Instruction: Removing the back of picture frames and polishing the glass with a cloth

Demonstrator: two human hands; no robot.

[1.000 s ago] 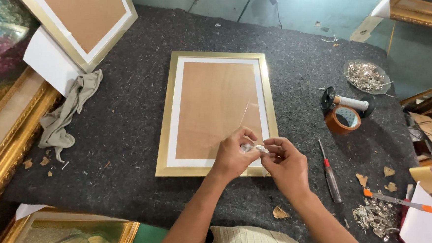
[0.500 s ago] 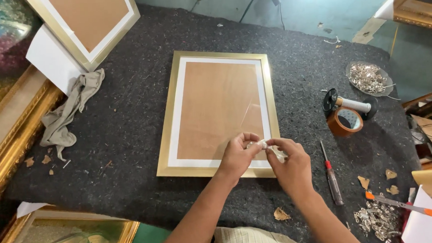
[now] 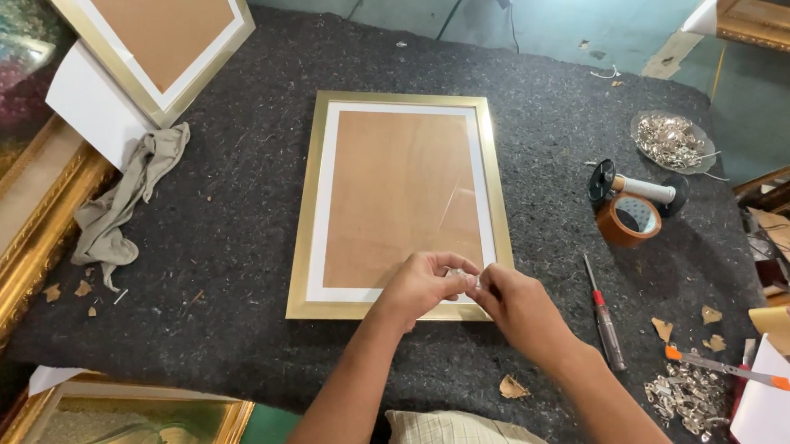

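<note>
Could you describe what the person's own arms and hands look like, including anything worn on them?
Both forearms are bare, with no sleeves, gloves, watch or rings visible. The left hand and right hand have uncovered fingers. A pale checked garment shows at the bottom edge.

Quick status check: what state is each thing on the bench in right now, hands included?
Left hand: pinching a small pale piece.
Right hand: pinching the same piece.
Gold frame: flat, back side up.
Tape roll: lying flat.
Screwdriver: lying unused.
Cloth: crumpled.
Metal dish: full of small metal parts.
</note>
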